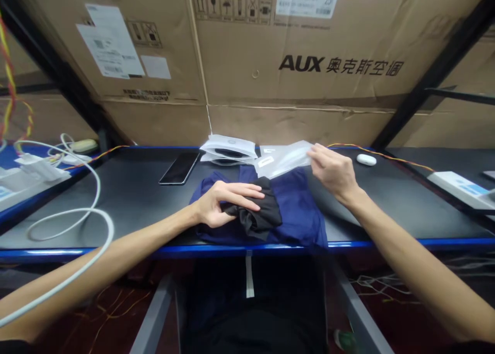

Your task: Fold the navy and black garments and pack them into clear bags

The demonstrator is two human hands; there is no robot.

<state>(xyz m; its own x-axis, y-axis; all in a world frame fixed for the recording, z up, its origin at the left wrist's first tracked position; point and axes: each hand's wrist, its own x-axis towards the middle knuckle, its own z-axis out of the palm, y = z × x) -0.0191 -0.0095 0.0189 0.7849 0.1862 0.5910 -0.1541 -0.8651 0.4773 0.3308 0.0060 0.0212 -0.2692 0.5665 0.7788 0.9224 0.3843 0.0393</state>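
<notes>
A navy blue garment (pixel 297 209) lies folded at the front edge of the black table (pixel 127 199). On it sits a bunched black piece of cloth (pixel 261 217). My left hand (pixel 224 203) grips that black cloth, fingers curled over its top. My right hand (pixel 333 171) pinches the right end of a clear plastic bag (pixel 282 159) with a white label, holding it just above the far edge of the navy garment.
A stack of clear bags (pixel 229 149) lies behind the garment, a black phone (pixel 180 168) to its left. A white earbud case (pixel 366 160) sits at the right. A white cable (pixel 93 214) loops at the left. Large cardboard boxes (pixel 294 60) wall the back.
</notes>
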